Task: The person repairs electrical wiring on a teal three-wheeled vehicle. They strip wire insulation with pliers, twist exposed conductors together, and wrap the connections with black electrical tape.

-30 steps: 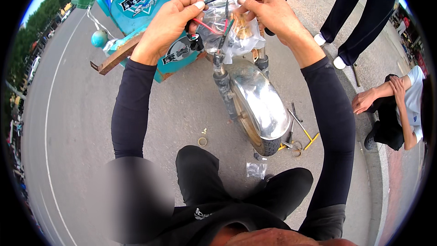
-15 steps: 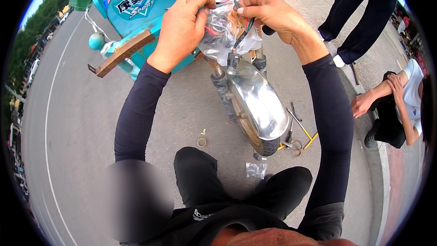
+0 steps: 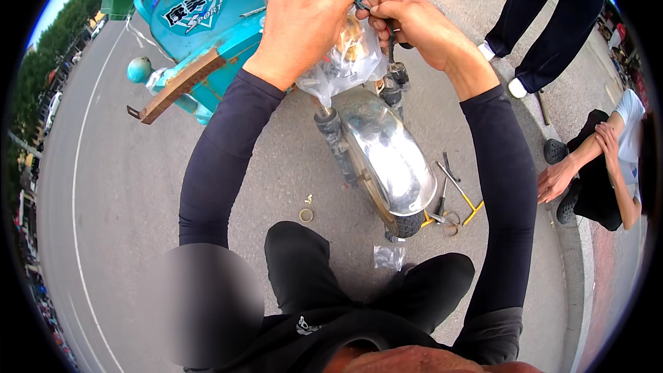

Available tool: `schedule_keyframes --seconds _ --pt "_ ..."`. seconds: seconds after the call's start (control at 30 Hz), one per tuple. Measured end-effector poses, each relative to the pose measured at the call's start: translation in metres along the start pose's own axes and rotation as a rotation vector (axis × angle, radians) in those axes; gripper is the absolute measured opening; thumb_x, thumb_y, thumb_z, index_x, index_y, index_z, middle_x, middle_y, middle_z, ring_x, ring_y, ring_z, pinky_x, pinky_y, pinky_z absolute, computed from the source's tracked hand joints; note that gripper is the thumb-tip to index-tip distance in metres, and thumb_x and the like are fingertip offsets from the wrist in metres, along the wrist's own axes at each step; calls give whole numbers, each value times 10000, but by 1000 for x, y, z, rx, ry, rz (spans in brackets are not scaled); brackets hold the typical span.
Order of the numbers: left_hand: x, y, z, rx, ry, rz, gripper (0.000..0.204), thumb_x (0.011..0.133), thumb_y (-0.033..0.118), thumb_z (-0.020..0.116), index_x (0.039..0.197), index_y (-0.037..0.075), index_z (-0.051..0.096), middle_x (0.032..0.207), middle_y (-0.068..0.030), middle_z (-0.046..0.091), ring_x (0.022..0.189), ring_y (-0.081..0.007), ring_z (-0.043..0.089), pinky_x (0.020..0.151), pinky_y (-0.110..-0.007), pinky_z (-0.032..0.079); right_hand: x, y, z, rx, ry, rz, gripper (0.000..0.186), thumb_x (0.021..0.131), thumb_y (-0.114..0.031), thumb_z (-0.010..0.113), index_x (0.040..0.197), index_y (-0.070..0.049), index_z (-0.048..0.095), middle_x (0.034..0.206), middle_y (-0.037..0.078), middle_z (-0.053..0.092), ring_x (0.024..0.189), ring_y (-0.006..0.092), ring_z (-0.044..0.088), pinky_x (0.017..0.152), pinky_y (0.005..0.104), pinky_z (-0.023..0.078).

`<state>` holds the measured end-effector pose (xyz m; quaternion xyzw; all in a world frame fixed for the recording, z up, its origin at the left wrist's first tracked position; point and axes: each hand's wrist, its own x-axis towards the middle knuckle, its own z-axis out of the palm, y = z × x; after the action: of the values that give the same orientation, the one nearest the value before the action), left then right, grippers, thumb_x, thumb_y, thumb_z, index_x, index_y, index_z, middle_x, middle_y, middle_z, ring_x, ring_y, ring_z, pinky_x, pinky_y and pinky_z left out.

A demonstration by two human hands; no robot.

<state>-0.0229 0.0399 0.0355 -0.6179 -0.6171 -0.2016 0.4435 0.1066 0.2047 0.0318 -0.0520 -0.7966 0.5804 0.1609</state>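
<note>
My left hand (image 3: 304, 31) and my right hand (image 3: 414, 31) meet above the front of a three-wheeled vehicle. Between their fingertips a dark wire (image 3: 362, 5) is pinched, and a length of it hangs below my right fingers. Under my hands sits a clear plastic bag (image 3: 338, 76) with wiring in it, partly covered by my left hand. Below the bag come the shiny metal fender (image 3: 394, 155) and the front wheel's tyre (image 3: 409, 224). Fork tubes run down on both sides of it. The wire's far ends are hidden.
The turquoise vehicle body (image 3: 207, 34) with a rusty bracket (image 3: 183, 86) fills the upper left. By the wheel lie scissors (image 3: 451, 224) and a yellow-handled tool (image 3: 473, 213). A tape roll (image 3: 306, 215) and a small plastic packet (image 3: 389, 257) rest on the ground. Two people are at the right.
My left hand has moved right, close to my right hand, and the wire is now pinched between them. The connector that dangled over the fender is out of sight.
</note>
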Motion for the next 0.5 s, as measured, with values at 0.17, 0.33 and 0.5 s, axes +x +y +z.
schedule_keyframes --seconds 0.17,0.33,0.5 --pt "8 -32 1 -279 -86 19 206 870 131 729 1073 98 709 982 -61 700 879 -254 655 735 -343 534 2 6 3 72 28 -68 302 935 -181 541 1124 12 675 785 -2 579 677 115 524 653 277 455" --pt "17 -29 -6 -330 -146 42 174 889 132 720 1044 51 713 980 -99 703 874 -292 674 768 -357 539 4 24 28 -332 405 -515 251 882 -127 674 1112 -29 650 840 23 644 726 119 598 672 295 511" --pt "13 -30 2 -353 -116 7 171 896 125 699 1035 25 701 982 -119 694 884 -316 669 775 -384 535 8 27 36 -702 671 -746 229 804 -152 765 1006 -93 677 924 56 694 744 265 691 651 376 546"
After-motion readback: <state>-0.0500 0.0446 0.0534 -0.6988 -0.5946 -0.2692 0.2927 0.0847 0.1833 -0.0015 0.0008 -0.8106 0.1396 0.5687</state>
